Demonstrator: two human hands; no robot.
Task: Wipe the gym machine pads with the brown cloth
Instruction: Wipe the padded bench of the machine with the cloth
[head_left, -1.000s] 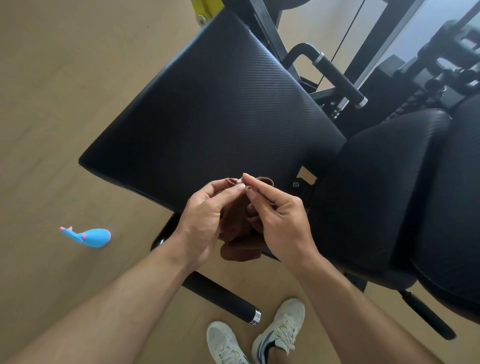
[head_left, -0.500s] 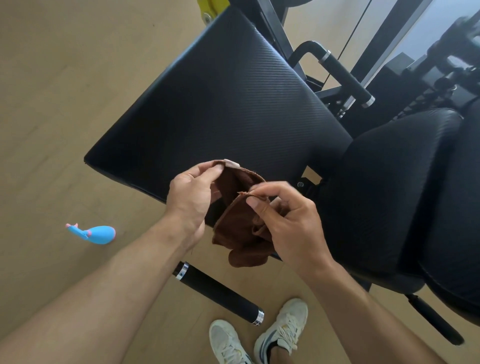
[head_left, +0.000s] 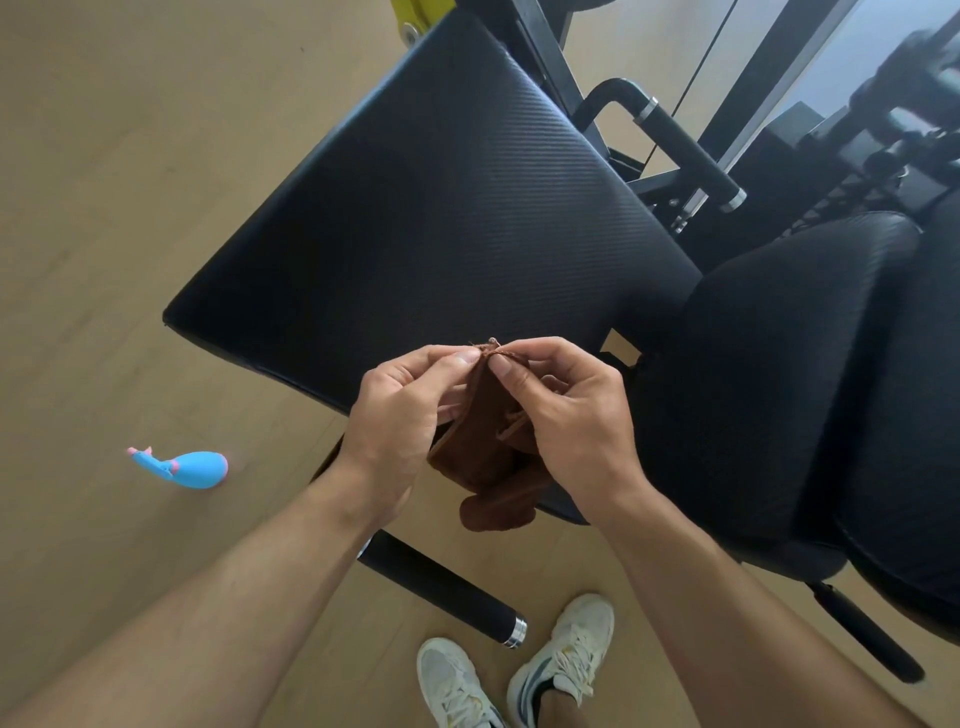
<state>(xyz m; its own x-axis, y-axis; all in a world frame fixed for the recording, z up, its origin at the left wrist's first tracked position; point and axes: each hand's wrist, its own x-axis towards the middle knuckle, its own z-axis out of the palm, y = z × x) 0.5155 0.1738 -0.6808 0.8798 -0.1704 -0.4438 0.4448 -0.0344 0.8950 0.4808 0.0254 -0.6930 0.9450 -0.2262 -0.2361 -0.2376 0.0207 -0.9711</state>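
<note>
The brown cloth (head_left: 488, 457) hangs folded between my two hands, over the near edge of the big flat black pad (head_left: 447, 208). My left hand (head_left: 400, 415) pinches the cloth's top edge with thumb and forefinger. My right hand (head_left: 571, 415) pinches the same edge right beside it, fingertips nearly touching. The cloth's lower end dangles below the pad's edge. A second rounded black pad (head_left: 769, 374) lies to the right, with a third pad (head_left: 914, 415) at the frame's right edge.
A black handle bar with a chrome end (head_left: 447, 592) sticks out under the pad near my white shoes (head_left: 519, 675). A blue whale toy (head_left: 182, 467) lies on the wooden floor at left. Machine frame and a grip handle (head_left: 685, 150) stand at the back right.
My hands had spread the cloth apart half a second ago; now they have come back together, pinching its top edge side by side.
</note>
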